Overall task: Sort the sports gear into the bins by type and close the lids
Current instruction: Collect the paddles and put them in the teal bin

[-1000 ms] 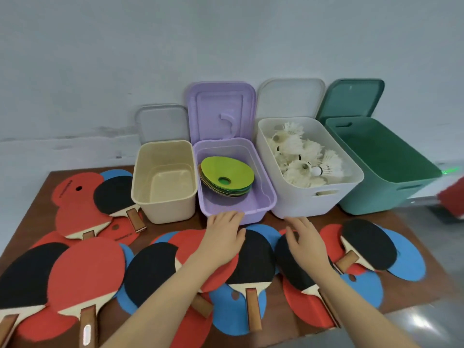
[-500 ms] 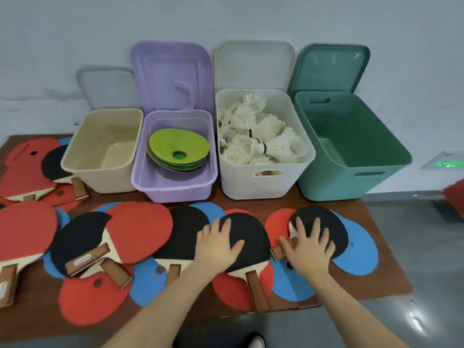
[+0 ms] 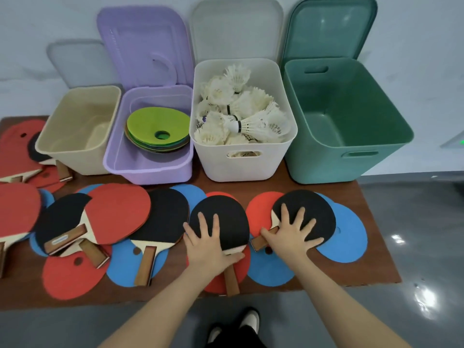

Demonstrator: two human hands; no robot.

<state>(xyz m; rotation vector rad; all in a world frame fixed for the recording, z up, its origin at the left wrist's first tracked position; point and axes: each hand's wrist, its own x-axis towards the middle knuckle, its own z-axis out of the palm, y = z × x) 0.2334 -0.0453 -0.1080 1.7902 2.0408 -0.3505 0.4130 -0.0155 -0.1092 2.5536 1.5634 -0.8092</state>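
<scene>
Both hands flat on black paddles before the open bins

Nearest the green bin (image 3: 351, 156), the right hand (image 3: 292, 234) presses one black paddle (image 3: 316, 212) with straight, spread fingers; further from it, the left hand (image 3: 209, 243) lies likewise on a second black paddle (image 3: 226, 212).

plain indoor room, maybe a sports storeroom

bare pale wall (image 3: 37, 26), glossy grey floor (image 3: 414, 222), low brown board (image 3: 371, 259) under four bins.

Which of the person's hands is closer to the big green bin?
The right hand, flat on a black paddle just in front of the green bin. The left hand lies farther left, before the white bin.
</scene>
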